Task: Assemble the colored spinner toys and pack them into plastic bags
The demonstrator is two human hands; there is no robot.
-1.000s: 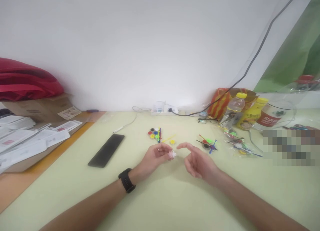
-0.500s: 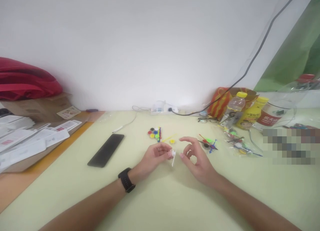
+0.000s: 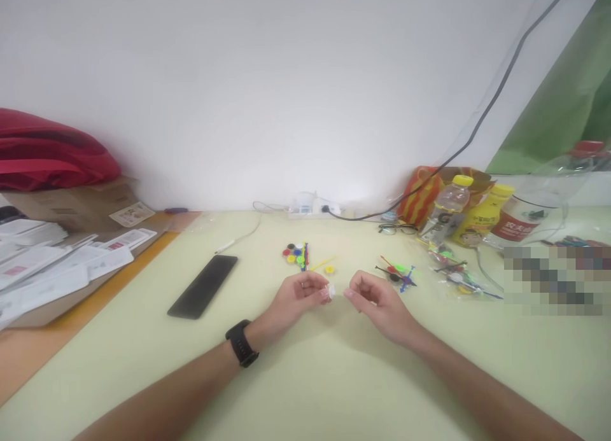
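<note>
My left hand (image 3: 298,299), with a black watch on its wrist, pinches a small white plastic piece (image 3: 331,291) between thumb and fingertips above the table. Just right of it, my right hand (image 3: 379,304) has its fingers curled and pressed to the thumb. Whatever may be in that pinch is too small or hidden to make out. Beyond my left hand lie several coloured discs (image 3: 291,253) beside thin coloured sticks (image 3: 305,256). A yellow disc (image 3: 329,270) rests between the hands, farther back. Coloured discs and arrow-like sticks (image 3: 403,277) lie behind my right hand.
A black phone (image 3: 203,287) lies at left, near envelopes and a cardboard box (image 3: 71,205). Bagged plastic parts (image 3: 461,279), glasses (image 3: 397,228), a clear bottle (image 3: 449,205), a yellow bottle (image 3: 483,218) and a large jug (image 3: 518,218) are at right. A power strip (image 3: 310,205) sits by the wall.
The fingers of my right hand have closed from a spread pose into a pinch. The white piece's long part, which pointed down before, no longer shows. My left hand has stayed in place.
</note>
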